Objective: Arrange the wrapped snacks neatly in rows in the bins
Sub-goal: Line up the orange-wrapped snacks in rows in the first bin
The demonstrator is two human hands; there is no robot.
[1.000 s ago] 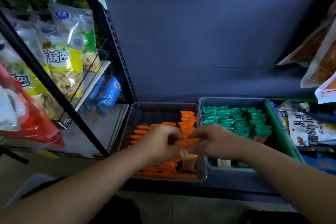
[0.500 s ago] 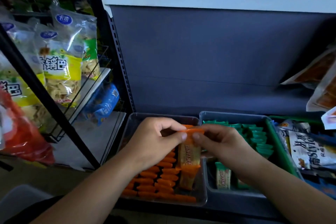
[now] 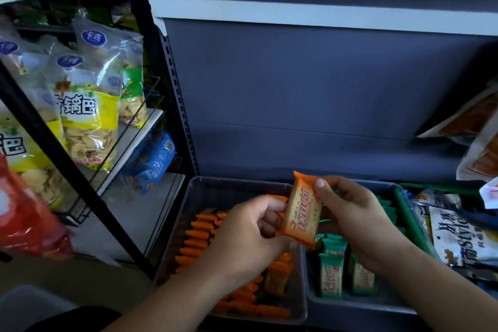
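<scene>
Holding one orange snack (image 3: 301, 213) up between both hands, tilted, printed face toward the camera, above the walls where two bins meet. Pinching its lower left edge with the curled fingers (image 3: 269, 207) of the left hand (image 3: 250, 232); gripping its upper right edge with the right hand (image 3: 353, 221), thumb pressed on the front near the top, other fingers curled behind. Below the left hand, lying in a clear bin (image 3: 194, 188): orange packs (image 3: 196, 237) stood on edge in rows along the left and front, a couple looser near the right wall. Just beside it on the right, sitting in a grey bin (image 3: 350, 307): green packs (image 3: 330, 275), two upright at the front, more in rows farther back, partly hidden by the right hand. Just beside that bin's right side, a green tray (image 3: 409, 221), then white printed bags (image 3: 458, 237). Farther left, standing on a black rack (image 3: 54, 144): yellow-and-clear bags (image 3: 86, 126), with a blue bag (image 3: 151, 164) on the shelf below and a blurred red bag (image 3: 24, 218) at the frame's edge. Behind the bins, rising to a white shelf edge (image 3: 296, 13), a grey back panel (image 3: 310, 102).
</scene>
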